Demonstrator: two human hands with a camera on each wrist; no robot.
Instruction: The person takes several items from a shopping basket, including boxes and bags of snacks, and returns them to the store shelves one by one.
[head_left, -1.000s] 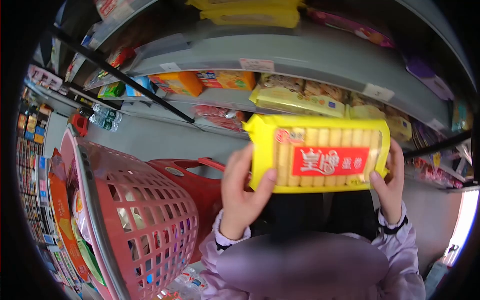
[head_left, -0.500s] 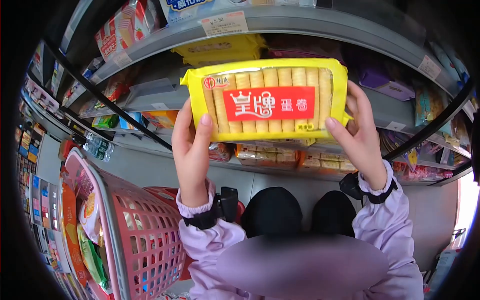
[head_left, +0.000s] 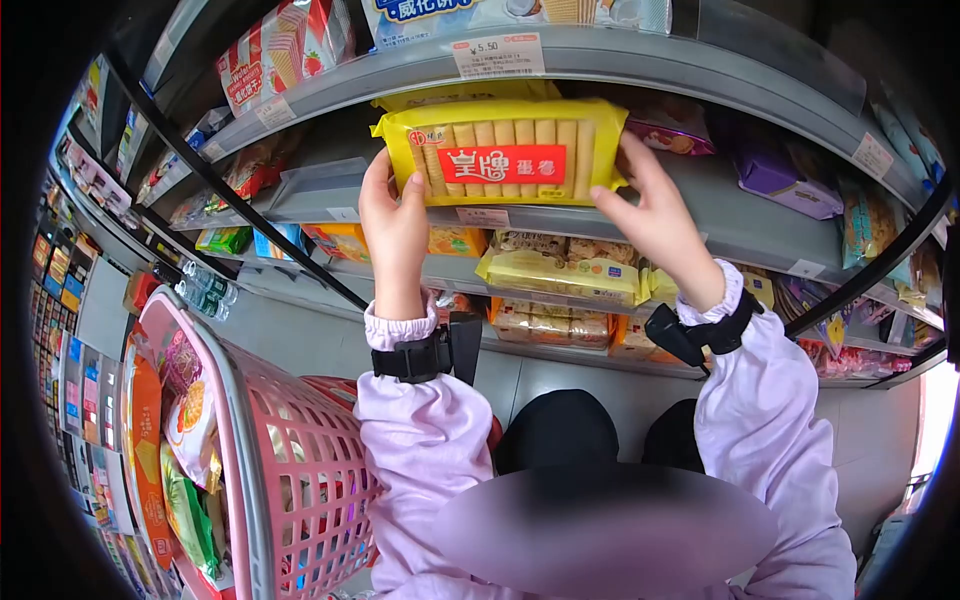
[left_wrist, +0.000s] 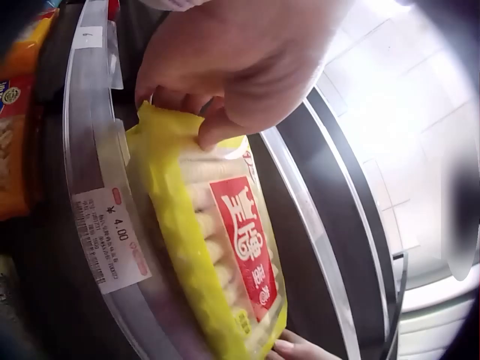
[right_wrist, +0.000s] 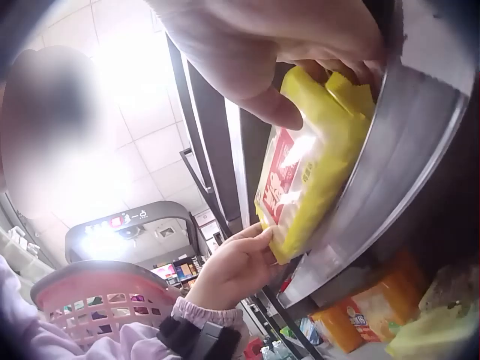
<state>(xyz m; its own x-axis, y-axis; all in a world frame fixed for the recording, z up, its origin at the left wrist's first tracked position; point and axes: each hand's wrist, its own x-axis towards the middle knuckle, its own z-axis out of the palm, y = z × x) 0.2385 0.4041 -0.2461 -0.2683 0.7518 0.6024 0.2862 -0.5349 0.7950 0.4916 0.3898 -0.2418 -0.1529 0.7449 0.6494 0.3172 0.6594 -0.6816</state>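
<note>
A yellow pack of egg rolls [head_left: 505,155] with a clear window and a red label is held level between both hands at the front of a middle shelf. My left hand [head_left: 396,225] grips its left end, thumb on the front face and fingers behind. At the other end my right hand [head_left: 655,210] holds it the same way. In the left wrist view the left thumb and fingers pinch the wrapper's end [left_wrist: 172,124]. The right wrist view shows the right thumb [right_wrist: 277,109] on the window side. Another yellow pack [head_left: 470,93] lies behind it on the shelf.
A pink shopping basket [head_left: 300,480] full of snack packs stands at the left. The upper shelf edge [head_left: 620,52] with price tags runs above the pack. A purple package [head_left: 790,180] sits right on the same shelf; packaged biscuits [head_left: 560,265] fill the shelf below.
The pack was first held low in front of the body. Both hands have raised it and carried it forward to the middle shelf, and it now appears smaller and farther away.
</note>
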